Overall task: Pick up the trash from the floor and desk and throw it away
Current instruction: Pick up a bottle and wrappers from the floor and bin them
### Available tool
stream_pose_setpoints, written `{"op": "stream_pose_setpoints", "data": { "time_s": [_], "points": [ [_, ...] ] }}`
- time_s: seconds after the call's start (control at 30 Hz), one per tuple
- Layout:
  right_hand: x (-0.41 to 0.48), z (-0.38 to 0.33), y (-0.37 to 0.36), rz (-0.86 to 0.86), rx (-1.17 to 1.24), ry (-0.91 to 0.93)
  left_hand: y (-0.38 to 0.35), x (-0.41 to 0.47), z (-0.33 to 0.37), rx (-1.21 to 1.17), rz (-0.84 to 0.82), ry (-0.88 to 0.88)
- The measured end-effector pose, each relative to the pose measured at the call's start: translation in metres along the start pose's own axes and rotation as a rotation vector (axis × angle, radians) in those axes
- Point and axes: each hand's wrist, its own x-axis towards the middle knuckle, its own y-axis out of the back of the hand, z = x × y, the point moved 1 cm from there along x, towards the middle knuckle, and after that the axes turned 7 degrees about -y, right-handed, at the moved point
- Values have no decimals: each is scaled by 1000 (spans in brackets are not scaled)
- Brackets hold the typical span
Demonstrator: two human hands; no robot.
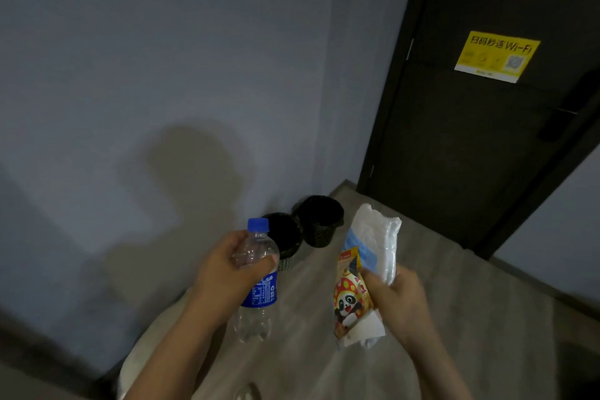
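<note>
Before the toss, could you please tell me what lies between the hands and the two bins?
Head view: only bare floor separates the hands, left and right, from both black bins.

Grey-blue wall (162, 58) fills frame 9 to 12 o'clock; soft rounded shadow (191, 169) on it near centre. Dark door (470, 146) at 2 o'clock, yellow Wi-Fi sticker (496, 56) with QR code on upper panel. Grey wood-grain floor (470, 318) at 4 to 6 o'clock.
</note>
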Motion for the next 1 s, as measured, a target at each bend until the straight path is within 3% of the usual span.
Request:
{"op": "stream_pose_setpoints", "data": {
  "time_s": [0.4, 0.57, 1.0],
  "points": [
    [202, -61, -68, -7, -100, -55, -1, 227, -26, -30, -33, 33],
    [266, -60, -93, -27, -141, -140, -6, 294, -41, -9, -39, 76],
    [482, -46, -102, -177, -204, -119, -71, 451, -85, 55, 65, 190]
  ]
}}
